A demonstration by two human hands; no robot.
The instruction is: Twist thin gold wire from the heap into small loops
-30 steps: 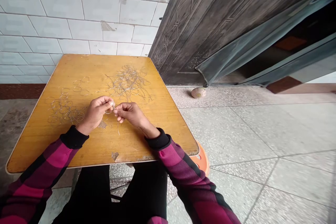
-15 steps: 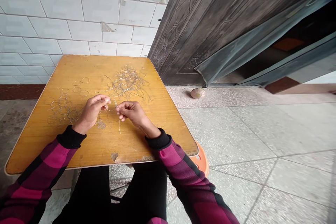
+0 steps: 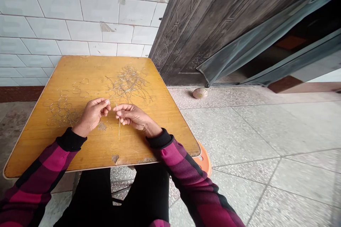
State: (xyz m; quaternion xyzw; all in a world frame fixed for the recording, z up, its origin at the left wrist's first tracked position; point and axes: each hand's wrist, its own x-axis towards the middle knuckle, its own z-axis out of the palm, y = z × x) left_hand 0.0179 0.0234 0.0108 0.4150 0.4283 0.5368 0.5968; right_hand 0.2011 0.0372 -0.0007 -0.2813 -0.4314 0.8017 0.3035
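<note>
Over the near half of a yellow wooden table (image 3: 87,152), both hands are close together. My right hand (image 3: 131,116) pinches a thin metal wire (image 3: 119,129) between thumb and fingers; one end hangs down below it. My left hand (image 3: 92,114) is closed, thumb pressed to the fingertips, at the wire's other side; the wire between the hands is too fine to trace fully. Beyond them lies a tangled pile of thin wires (image 3: 129,81). To the left, a looser group of looped wires (image 3: 62,110) lies partly behind my left hand.
A white tiled wall (image 3: 66,7) stands behind the table. Right of it are a dark carved door (image 3: 186,35) and a grey-green curtain (image 3: 226,60). A roundish stone-like object (image 3: 199,93) rests on the floor near the door. An orange stool (image 3: 204,159) shows under the table's right corner.
The wire loop seen between the hands no longer shows clearly. My right hand has shifted slightly left and its fingers have straightened somewhat; the hanging wire end moved a little left and down.
</note>
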